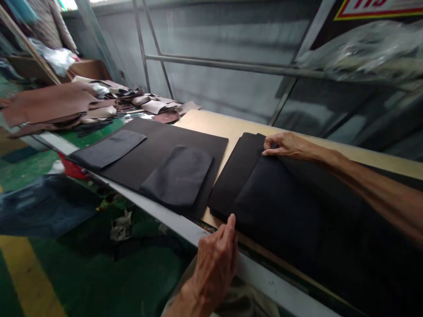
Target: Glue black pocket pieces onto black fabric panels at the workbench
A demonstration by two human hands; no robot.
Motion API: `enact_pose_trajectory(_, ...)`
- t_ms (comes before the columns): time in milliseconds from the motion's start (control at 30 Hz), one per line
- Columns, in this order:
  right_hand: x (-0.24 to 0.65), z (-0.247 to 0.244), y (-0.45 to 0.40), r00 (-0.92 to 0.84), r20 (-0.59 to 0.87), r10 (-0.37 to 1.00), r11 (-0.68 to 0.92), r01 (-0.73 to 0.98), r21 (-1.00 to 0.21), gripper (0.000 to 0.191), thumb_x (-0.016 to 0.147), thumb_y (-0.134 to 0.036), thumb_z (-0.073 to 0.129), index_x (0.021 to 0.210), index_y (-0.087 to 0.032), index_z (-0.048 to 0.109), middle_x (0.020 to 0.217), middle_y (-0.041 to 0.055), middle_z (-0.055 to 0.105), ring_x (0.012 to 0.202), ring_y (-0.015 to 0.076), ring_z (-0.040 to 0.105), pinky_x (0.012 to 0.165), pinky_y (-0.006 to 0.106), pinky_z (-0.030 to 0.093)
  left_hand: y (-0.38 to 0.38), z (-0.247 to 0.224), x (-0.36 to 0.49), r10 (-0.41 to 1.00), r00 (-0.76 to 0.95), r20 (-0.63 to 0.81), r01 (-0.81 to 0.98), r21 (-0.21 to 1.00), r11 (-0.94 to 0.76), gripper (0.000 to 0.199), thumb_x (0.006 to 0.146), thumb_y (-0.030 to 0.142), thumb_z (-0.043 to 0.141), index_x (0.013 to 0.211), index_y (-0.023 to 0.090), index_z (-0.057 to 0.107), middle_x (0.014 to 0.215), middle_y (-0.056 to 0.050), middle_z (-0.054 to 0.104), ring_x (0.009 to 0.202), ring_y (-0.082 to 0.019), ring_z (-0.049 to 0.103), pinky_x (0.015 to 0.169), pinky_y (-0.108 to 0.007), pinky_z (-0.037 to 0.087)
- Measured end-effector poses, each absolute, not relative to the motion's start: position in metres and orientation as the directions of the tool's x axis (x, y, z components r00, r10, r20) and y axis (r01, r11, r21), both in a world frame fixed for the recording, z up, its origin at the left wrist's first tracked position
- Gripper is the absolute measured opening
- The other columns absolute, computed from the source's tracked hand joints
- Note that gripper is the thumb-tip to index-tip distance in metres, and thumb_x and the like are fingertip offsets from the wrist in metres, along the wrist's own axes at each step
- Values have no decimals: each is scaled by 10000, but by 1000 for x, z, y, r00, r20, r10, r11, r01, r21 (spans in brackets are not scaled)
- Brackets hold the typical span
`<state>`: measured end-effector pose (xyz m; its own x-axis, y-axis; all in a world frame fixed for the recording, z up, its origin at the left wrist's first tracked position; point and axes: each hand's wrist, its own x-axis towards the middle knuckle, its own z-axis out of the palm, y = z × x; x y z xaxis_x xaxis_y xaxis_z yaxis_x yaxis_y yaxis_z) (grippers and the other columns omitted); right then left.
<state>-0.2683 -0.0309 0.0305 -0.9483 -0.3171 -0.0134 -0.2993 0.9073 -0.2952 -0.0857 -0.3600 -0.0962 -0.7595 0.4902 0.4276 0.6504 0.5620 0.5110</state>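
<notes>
A dark navy sheet (277, 198) lies over a stack of black panels (236, 167) on the right half of the bench. My right hand (284, 145) pinches the sheet's far corner between thumb and fingers. At its near corner, by the bench's front edge, my left hand (216, 253) has its fingers closed together, the index fingertip on the sheet's edge; its thumb is hidden. To the left, a wide black panel (158, 136) carries two smaller dark pieces, one near its middle (181, 176) and one at its left end (112, 147).
Brown and beige scraps (53, 105) are heaped at the bench's far left. A tan board (211, 123) lies under the panels. Behind stand a metal frame (218, 64) and clear plastic (370, 48). Dark blue cloth (42, 204) hangs or lies low at the left.
</notes>
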Motion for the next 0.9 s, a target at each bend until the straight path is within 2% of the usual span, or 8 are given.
enact_pose_trajectory(233,-273,31,-33,-938,-38,-344,899,-317,-304,524,792,-703,557,739,-181,558,683,8,528,655,129,452,626,268,305,-355,-97,-86,485,-752,446,657,459,598,427,994,165,342,1420,132,337,906,-67,704,684,-178,680,582,-286,584)
enact_pose_trajectory(367,-282,30,-36,-921,-73,-383,911,-364,-194,331,831,-477,605,722,-169,553,693,4,517,663,122,449,644,265,298,-356,-100,-90,489,-705,514,702,406,585,462,991,152,313,1452,142,294,897,-71,716,659,-172,687,520,-264,566)
enact_pose_trajectory(467,-289,29,-41,-900,-82,-427,899,-414,-140,265,823,-377,644,711,-165,531,706,2,499,689,125,448,681,267,300,-359,-107,-93,549,-667,504,743,394,541,559,982,135,333,1519,129,182,930,-78,722,684,-168,694,520,-245,570)
enact_pose_trajectory(567,-295,27,-48,-893,-74,-444,891,-430,-147,256,831,-355,652,729,-161,520,747,6,496,733,131,450,709,264,308,-359,-119,-94,564,-655,504,755,394,524,654,973,117,343,1563,137,61,993,-90,729,691,-163,698,538,-225,581)
enact_pose_trajectory(733,-304,21,-59,-883,-138,-449,886,-421,-193,258,823,-323,664,714,-156,502,702,-11,472,689,118,439,684,252,313,-353,-135,-94,453,-663,596,728,372,576,714,951,110,345,1578,157,6,1018,-93,745,622,-177,702,439,-233,554)
enact_pose_trajectory(900,-314,11,-65,-893,-184,-411,904,-373,-207,238,792,-294,689,714,-146,520,699,-12,486,689,115,449,652,245,286,-357,-138,-102,523,-583,622,794,298,531,725,950,93,366,1572,119,-6,1052,-103,748,621,-148,712,438,-172,546)
